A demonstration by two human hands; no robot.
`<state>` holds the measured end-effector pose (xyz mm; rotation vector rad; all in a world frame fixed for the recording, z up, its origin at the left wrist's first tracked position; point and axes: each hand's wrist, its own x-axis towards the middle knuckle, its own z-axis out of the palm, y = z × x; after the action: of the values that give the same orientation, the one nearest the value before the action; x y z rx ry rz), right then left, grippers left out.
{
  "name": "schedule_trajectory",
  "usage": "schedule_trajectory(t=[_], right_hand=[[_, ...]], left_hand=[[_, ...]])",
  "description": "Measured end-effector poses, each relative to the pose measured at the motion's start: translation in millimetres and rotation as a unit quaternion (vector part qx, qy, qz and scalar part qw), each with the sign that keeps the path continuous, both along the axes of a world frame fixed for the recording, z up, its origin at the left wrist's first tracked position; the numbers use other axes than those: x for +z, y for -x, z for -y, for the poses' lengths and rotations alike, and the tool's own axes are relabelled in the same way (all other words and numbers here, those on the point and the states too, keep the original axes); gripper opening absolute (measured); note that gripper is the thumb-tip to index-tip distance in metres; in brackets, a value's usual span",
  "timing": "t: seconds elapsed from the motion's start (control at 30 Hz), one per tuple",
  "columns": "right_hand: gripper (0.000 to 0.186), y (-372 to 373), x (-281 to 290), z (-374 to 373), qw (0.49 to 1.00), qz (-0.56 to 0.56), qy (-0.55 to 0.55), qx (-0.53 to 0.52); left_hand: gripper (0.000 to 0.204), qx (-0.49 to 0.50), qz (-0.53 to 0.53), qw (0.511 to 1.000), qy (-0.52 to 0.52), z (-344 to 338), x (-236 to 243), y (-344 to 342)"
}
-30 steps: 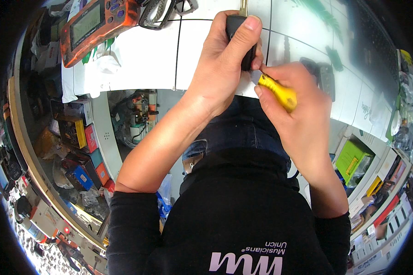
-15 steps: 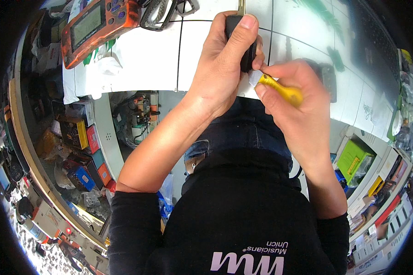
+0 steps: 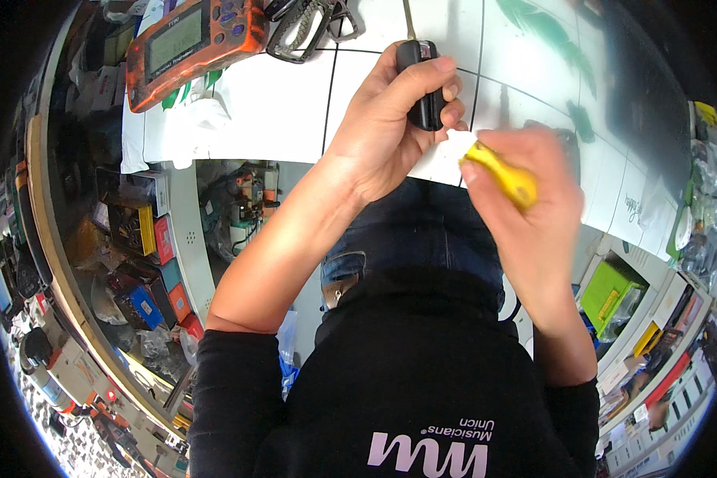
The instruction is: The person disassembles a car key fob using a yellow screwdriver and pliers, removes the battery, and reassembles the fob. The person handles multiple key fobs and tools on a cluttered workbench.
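Note:
A black key fob point(image 3: 429, 107) with its metal blade pointing up is gripped in my left hand point(image 3: 386, 119), thumb across its front and fingertips curled round its right side. Just below and to the right, my right hand point(image 3: 546, 211), blurred by motion, is closed on a yellow-handled tool point(image 3: 498, 171). That tool's short, pale head sits a little apart from the fob's lower end and points up-left. Both hands are over the near edge of the white, grid-lined worktop point(image 3: 271, 119).
An orange handheld device point(image 3: 183, 56) with a screen and a tangle of black items point(image 3: 311, 32) lie at the worktop's back left. Lower left are cluttered shelves with boxes point(image 3: 147, 307); at right, a green box point(image 3: 609, 291). A white crumpled sheet point(image 3: 195, 115) lies near the left edge.
The fob and my left fingertips have moved down. My right hand with the yellow tool has moved right and down, opening a gap from the fob. The view has also shifted slightly.

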<state>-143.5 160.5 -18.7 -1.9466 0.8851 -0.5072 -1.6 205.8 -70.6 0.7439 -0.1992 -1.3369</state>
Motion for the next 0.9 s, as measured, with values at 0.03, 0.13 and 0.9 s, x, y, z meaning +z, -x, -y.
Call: schedule_trajectory(t=[0.03, 0.13, 0.9], right_hand=[[0.02, 1, 3, 1, 1.0, 0.008, 0.006, 0.002], [0.021, 2, 9, 5, 0.999, 0.02, 0.026, 0.015], [0.021, -1, 24, 10, 0.991, -0.042, 0.119, 0.036]], left_hand=[[0.028, 0.001, 0.006, 1.0, -0.004, 0, 0, 0], [0.041, -0.003, -0.017, 1.0, 0.003, -1, 1, 2], [0.025, -0.009, -0.031, 0.996, 0.081, 3, 5, 9]])
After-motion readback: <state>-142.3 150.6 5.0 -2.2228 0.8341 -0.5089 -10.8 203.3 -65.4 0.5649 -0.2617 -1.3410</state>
